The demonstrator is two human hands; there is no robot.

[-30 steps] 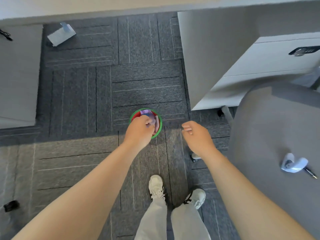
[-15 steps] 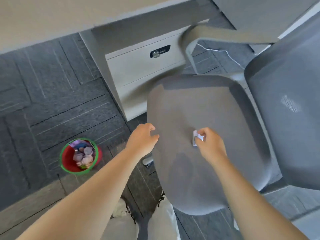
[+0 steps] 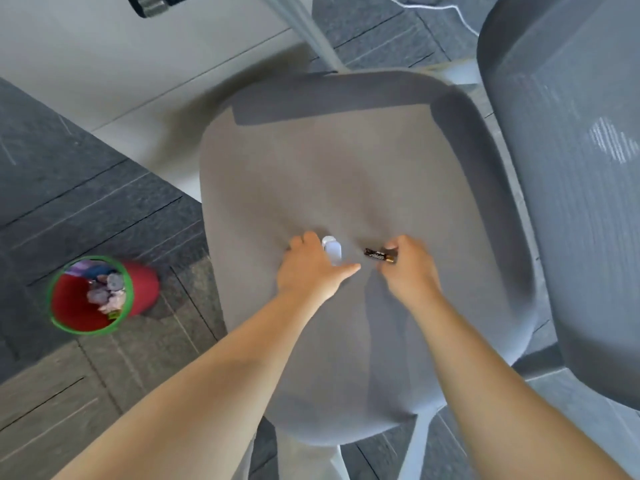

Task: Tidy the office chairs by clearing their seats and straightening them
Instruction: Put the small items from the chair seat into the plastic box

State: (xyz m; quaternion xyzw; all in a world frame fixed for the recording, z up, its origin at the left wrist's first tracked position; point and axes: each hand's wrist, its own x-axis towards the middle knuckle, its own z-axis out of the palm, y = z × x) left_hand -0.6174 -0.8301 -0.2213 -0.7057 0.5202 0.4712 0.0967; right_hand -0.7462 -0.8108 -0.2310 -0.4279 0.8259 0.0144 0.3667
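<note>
A grey office chair seat [image 3: 346, 161] fills the middle of the view, its backrest [image 3: 568, 168] at the right. My right hand [image 3: 408, 268] pinches a small dark battery [image 3: 379, 256] just above the seat. My left hand [image 3: 311, 268] lies on the seat with its fingers around a small white object [image 3: 332, 249]; whether it grips it firmly is unclear. A red bin with a green rim [image 3: 128, 289] stands on the carpet at the left, with crumpled scraps inside.
A white drawer cabinet [image 3: 138, 60] with a combination lock [image 3: 156, 3] stands behind the chair under the desk. Dark grey carpet tiles [image 3: 69, 202] cover the floor. A white cable [image 3: 436, 8] runs across the floor at the top right.
The view swung from the bin to the chair seat. My right hand, earlier on the white object, now holds a battery. My left hand has moved onto the seat over the white object.
</note>
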